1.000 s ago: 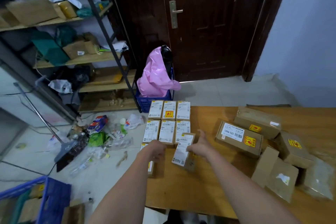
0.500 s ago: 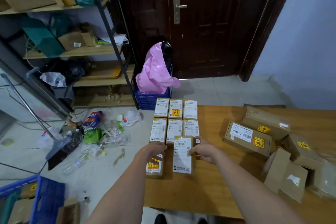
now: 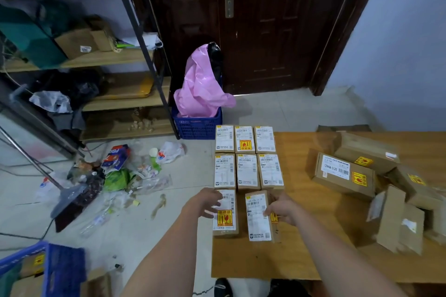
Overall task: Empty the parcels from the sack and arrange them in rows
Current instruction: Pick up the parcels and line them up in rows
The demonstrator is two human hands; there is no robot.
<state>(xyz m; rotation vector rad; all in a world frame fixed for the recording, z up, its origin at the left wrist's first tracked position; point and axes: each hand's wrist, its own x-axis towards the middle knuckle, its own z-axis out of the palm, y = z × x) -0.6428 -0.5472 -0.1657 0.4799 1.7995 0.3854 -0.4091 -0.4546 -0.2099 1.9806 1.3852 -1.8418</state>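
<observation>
Lower centre of frame, on wooden table (image 3: 301,255): left hand (image 3: 205,202) fingers spread, resting on orange-stickered parcel (image 3: 225,214); right hand (image 3: 283,208) gripping neighbouring parcel (image 3: 257,217) edge. Two finished rows (image 3: 248,157) just above.

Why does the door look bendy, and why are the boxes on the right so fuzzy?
Head view: the wide lens curves the door frame near the edge; the loose boxes at right are smeared by blur, while the labelled parcels mid-frame stay fairly sharp.
</observation>
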